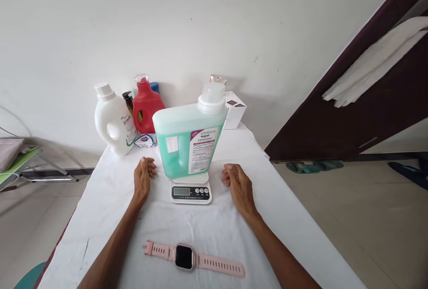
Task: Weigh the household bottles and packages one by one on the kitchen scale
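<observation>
A large green translucent detergent bottle [189,135] with a clear cap stands upright on a small white kitchen scale [191,191] in the middle of the table. My left hand [143,179] rests on the white cloth just left of the scale, fingers loosely curled, holding nothing. My right hand [236,183] rests on the cloth just right of the scale, also loosely curled and empty. Neither hand touches the bottle. A pink smartwatch [192,258] lies flat near the front edge between my forearms.
A white detergent bottle [113,119], a red bottle [146,104], a small dark bottle and a white box [234,109] stand at the table's back by the wall. The cloth-covered table [301,235] drops off on both sides. A dark door leans at right, slippers on the floor.
</observation>
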The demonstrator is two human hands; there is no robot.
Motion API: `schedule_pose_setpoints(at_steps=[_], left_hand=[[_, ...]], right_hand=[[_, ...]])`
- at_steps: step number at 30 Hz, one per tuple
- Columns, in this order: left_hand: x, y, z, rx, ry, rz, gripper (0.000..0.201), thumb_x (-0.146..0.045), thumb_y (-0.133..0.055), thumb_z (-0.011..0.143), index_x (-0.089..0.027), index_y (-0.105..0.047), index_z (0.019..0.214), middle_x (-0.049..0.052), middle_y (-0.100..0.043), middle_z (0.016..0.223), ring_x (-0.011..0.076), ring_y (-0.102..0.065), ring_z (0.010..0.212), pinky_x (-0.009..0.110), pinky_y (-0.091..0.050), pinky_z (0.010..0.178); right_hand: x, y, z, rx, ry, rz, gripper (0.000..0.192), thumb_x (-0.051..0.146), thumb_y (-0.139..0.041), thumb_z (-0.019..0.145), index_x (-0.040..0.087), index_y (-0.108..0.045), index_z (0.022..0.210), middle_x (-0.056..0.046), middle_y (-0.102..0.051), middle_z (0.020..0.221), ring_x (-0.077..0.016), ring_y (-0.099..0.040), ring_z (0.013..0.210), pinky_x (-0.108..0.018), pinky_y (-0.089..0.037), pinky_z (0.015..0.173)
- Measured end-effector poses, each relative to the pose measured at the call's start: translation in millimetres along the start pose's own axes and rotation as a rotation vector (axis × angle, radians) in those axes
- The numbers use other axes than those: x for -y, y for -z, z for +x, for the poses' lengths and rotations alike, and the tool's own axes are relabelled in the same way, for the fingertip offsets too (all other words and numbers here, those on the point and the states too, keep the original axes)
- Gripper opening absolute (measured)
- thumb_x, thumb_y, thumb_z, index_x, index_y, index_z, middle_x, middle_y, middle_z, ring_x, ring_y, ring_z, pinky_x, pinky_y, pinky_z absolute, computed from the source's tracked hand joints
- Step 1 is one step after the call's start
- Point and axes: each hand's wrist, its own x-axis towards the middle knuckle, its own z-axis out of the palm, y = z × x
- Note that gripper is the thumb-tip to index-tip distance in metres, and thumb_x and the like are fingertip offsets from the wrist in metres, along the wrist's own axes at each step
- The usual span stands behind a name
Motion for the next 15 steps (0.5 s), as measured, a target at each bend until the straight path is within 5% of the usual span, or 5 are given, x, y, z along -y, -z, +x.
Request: schedule_pose_setpoints(at_steps=[4,15], left_hand=[[16,2.0,-2,0.084,-0.012,0.165,0.059,-0.075,-0.051,0.095,-0.019,-0.067,0.087,0.003,-0.064,0.073,0.0175,-0.057,0.064,0.031,-0.047,0.064],[3,3.5,5,0.119,-0.048,0.332,0.043,-0.058,-0.054,0.095,-0.02,-0.066,0.08,0.003,-0.066,0.068,0.0171,-0.057,0.061,0.029,-0.049,0.063]], right_hand=[[-5,-5,0,0.041,0.032,-0.047,0.06,0.078,-0.044,0.1,0.022,-0.065,0.091,-0.005,-0.069,0.081,-0.0187,-0.062,0.07,-0.032,-0.049,0.065],[4,-7,9,0.075,0.031,0.091,0.054,0.075,-0.049,0.095,0.024,-0.053,0.08,-0.001,-0.059,0.07,-0.0155,-0.056,0.06,-0.029,-0.048,0.059]])
